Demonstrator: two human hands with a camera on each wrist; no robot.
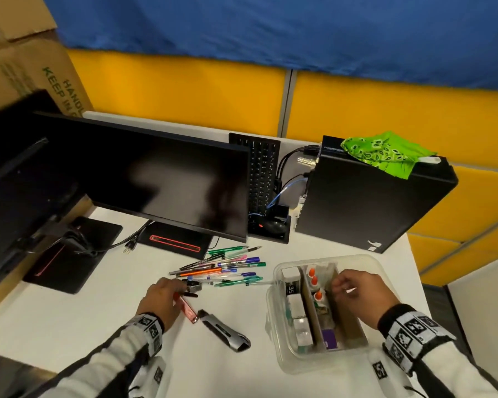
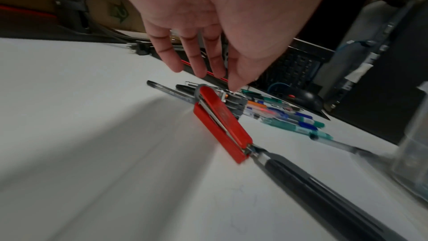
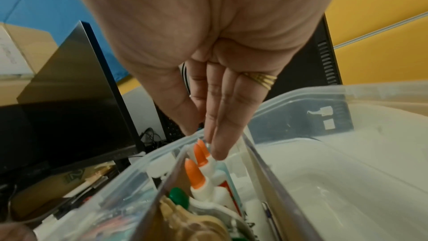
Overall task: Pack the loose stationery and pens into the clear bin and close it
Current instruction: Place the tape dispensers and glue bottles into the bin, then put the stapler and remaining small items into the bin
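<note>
The clear bin stands open on the white desk at the right, split by cardboard dividers, with orange-capped glue bottles in its middle slot. My right hand hangs over that slot, fingers straight and together, thumb alongside; nothing shows between them. My left hand hovers over a red stapler, fingers straight, thumb tip by a black binder clip. Several loose pens lie beyond. A grey-black stapler lies between the red stapler and the bin.
A dark monitor stands behind the pens, a second one at far left. An upright keyboard, a mouse and a black computer case with a green bandana fill the back. A loose power plug lies near the monitor base.
</note>
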